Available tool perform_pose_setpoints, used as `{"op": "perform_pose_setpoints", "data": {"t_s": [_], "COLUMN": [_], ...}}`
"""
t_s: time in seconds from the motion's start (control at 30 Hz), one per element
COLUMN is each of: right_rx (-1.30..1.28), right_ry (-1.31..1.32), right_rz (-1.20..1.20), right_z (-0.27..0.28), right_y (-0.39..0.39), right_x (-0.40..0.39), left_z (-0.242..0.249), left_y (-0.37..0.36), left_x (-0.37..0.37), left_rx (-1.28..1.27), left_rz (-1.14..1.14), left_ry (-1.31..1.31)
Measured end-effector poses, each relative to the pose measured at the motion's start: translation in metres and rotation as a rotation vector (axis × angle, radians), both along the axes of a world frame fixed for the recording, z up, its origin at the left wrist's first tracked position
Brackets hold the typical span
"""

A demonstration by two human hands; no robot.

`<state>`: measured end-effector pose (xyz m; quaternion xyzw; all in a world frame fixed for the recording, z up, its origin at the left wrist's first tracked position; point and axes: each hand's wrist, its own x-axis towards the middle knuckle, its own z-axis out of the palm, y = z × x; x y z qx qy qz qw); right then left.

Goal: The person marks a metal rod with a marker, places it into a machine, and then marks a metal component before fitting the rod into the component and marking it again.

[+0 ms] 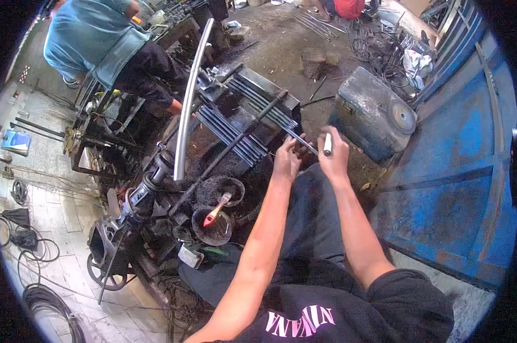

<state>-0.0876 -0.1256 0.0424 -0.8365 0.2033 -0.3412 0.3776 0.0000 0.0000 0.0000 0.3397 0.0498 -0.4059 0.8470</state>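
My left hand (288,160) is closed on a thin metal rod (302,140), which slants down to the right between my hands. My right hand (334,153), at the rod's lower end, holds a white marker (327,144) with a dark tip pointing down. Whether its fingers also touch the rod I cannot tell. Beyond my left hand, several similar rods (227,134) lie in two rows on a dark metal stand. Below them, a brush (217,210) with a red-tipped handle rests on round bowls (213,233).
A thick shiny bar (191,103) rises at centre left, beside a machine (135,200). A metal box (373,108) with a disc stands right of my hands, near a blue metal panel (453,148). One person (93,40) is at upper left, another (348,8) at the top.
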Motion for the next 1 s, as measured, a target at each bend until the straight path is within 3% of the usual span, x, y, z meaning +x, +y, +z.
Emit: {"op": "perform_pose_setpoints", "data": {"t_s": [0.1,0.17,0.2,0.33,0.4,0.57,0.63,0.7,0.8,1.0], "right_rx": [0.075,0.607,0.687,0.702,0.531,0.576,0.426,0.457,0.560,0.379], "right_ry": [0.043,0.100,0.108,0.103,-0.009,-0.069,-0.076,-0.014,-0.005,-0.023], "right_rz": [-0.018,0.113,0.085,0.069,0.035,-0.028,-0.099,-0.123,-0.117,-0.217], "right_z": [-0.019,-0.028,-0.028,-0.039,-0.049,-0.064,-0.052,-0.049,-0.058,-0.050], "right_y": [-0.008,0.004,0.010,0.012,0.013,0.018,0.019,0.018,0.016,0.022], "right_x": [-0.021,-0.031,-0.030,-0.020,-0.011,0.009,0.014,0.020,0.035,0.060], "left_z": [0.005,0.004,0.008,0.017,0.021,0.015,0.009,0.000,-0.012,0.003], "left_y": [-0.013,-0.008,-0.007,-0.012,-0.015,-0.013,-0.009,-0.010,-0.009,-0.010], "left_x": [0.003,0.001,0.002,-0.004,-0.001,0.023,0.031,0.034,0.041,0.036], "left_rx": [0.043,0.078,0.084,0.181,0.192,0.357,0.371,0.691,0.715,0.752], "left_rz": [0.043,0.049,0.047,0.102,0.141,-0.003,-0.044,-0.056,-0.005,0.035], "left_ry": [-0.039,-0.078,-0.081,-0.189,-0.197,-0.400,-0.419,-0.598,-0.666,-0.720]}}
